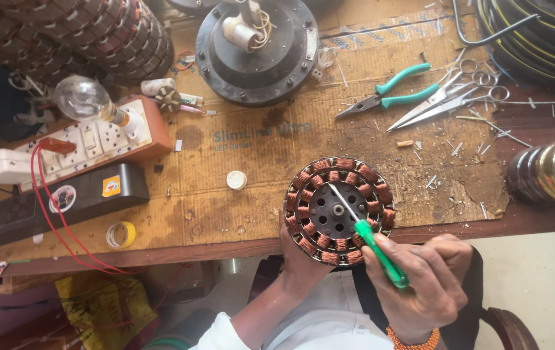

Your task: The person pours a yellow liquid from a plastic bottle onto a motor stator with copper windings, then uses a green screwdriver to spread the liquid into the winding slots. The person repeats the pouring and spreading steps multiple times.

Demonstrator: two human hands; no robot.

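Left hand [300, 249]: gripping the near-left rim of the stator from below; fingers mostly hiding behind the ring, so only the thumb side and wrist showing; impossible telling how tightly the fingers are curling.
Right hand [423, 285]: closing in a fist around the green handle, thumb pressing along the top; little finger side cut off by the wrist and an orange bead bracelet [413, 340].
Screwdriver [368, 236]: slanting up and left from the fist, metal shaft crossing the stator face, tip sitting near the far inner edge of the coils; exact contact point too small to make out.
Stator [340, 210]: round ring of copper coils around a dark hub, resting at the near edge of the bench, partly overhanging it; lower-left part covered by the left hand.
Bench [226, 207]: lying under a worn cardboard sheet, littered with wire scraps.
Pliers [387, 94]: green-handled, lying well apart at the far side, next to scissors [449, 97].
Motor housing [258, 48]: dark, round, top cut off by the frame.
Switchboard [96, 139]: holding a clear bulb [83, 97]; left end running out of view.
Tape roll [121, 234]: yellow, lying flat near the red wires.
Bottle [549, 172]: lying at the right edge, only partly showing.
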